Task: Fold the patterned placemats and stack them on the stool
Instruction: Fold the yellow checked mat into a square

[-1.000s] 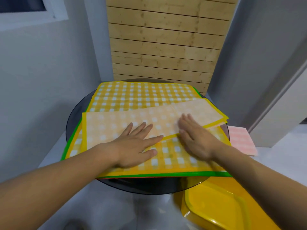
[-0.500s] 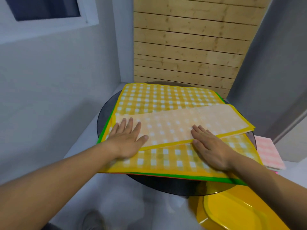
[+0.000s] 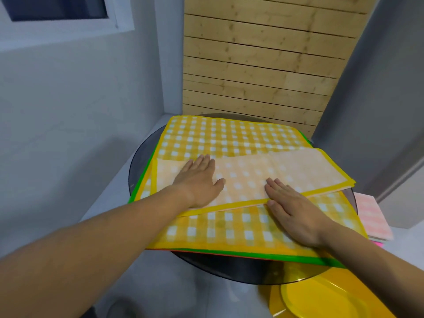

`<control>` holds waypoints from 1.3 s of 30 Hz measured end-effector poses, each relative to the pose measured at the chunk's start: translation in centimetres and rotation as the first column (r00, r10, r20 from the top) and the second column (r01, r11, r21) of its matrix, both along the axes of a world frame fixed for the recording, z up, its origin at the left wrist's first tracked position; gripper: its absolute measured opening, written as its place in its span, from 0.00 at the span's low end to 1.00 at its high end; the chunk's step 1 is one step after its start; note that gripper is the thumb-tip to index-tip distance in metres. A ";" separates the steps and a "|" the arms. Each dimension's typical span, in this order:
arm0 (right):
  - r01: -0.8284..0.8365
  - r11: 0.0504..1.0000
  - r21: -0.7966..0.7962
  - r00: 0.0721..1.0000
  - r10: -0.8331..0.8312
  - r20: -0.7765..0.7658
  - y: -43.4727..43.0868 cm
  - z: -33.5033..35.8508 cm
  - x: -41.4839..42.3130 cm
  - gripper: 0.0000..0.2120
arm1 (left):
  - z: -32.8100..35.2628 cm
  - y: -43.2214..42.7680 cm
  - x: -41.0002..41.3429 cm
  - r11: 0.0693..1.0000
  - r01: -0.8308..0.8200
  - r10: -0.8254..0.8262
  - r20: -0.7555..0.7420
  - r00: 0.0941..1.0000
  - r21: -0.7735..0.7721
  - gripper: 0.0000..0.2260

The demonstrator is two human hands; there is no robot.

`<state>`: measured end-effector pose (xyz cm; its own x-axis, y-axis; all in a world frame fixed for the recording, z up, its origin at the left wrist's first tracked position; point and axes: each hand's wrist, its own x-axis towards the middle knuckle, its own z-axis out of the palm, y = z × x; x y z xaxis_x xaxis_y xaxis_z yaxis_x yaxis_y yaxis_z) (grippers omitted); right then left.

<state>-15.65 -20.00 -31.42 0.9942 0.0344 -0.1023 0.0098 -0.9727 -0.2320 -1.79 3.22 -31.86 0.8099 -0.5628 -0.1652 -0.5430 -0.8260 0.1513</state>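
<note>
A folded yellow checked placemat [image 3: 286, 173], pale side up, lies across a pile of unfolded yellow checked placemats [image 3: 229, 136] on a round dark glass table [image 3: 263, 274]. My left hand [image 3: 199, 182] rests flat on the left part of the folded mat, fingers straight. Flat at the fold's near edge lies my right hand [image 3: 291, 212], its fingertips on the folded mat and its palm on the mat beneath. A green-edged mat [image 3: 275, 255] shows at the bottom of the pile. A folded pink checked placemat [image 3: 371, 216] lies on a low surface at the right.
A yellow plastic stool [image 3: 321, 299] stands below the table's near right edge. Grey walls close in on the left and right. A wooden slat panel [image 3: 263, 65] is behind the table. A window [image 3: 57, 8] is at the upper left.
My left hand slid left and further onto the folded mat. My right hand stayed at the fold's near edge. The view shifted, so the table sits further right in frame.
</note>
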 end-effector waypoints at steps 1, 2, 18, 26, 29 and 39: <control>-0.002 1.000 -0.001 1.000 0.002 0.001 0.0 0.0 0.0 0.27 | -0.1 0.1 -0.1 1.000 -0.028 0.028 -0.003 1.000 0.002 0.33; -0.003 1.000 -0.002 1.000 0.003 0.000 -0.1 0.0 0.0 0.27 | -0.2 0.3 -0.2 0.998 -0.060 0.060 -0.005 0.998 0.004 0.34; 0.004 1.000 0.018 1.000 -0.005 0.014 0.0 0.7 0.6 0.25 | 1.4 -3.2 -0.3 0.999 -0.038 0.038 0.166 0.985 0.000 0.28; -0.027 0.993 0.116 0.997 0.019 0.070 -2.0 1.5 7.0 0.22 | -0.9 -7.0 0.8 0.980 0.198 -0.196 0.064 0.979 -0.033 0.29; -0.018 0.998 0.059 0.999 0.020 -0.035 -2.2 0.8 9.7 0.26 | -1.1 -7.0 0.9 0.979 0.204 -0.202 0.073 0.977 -0.016 0.29; 0.302 0.950 -0.079 0.950 -0.307 -0.058 -10.5 -0.3 11.0 0.30 | -1.2 -6.7 0.9 0.978 0.206 -0.206 0.055 0.977 -0.003 0.30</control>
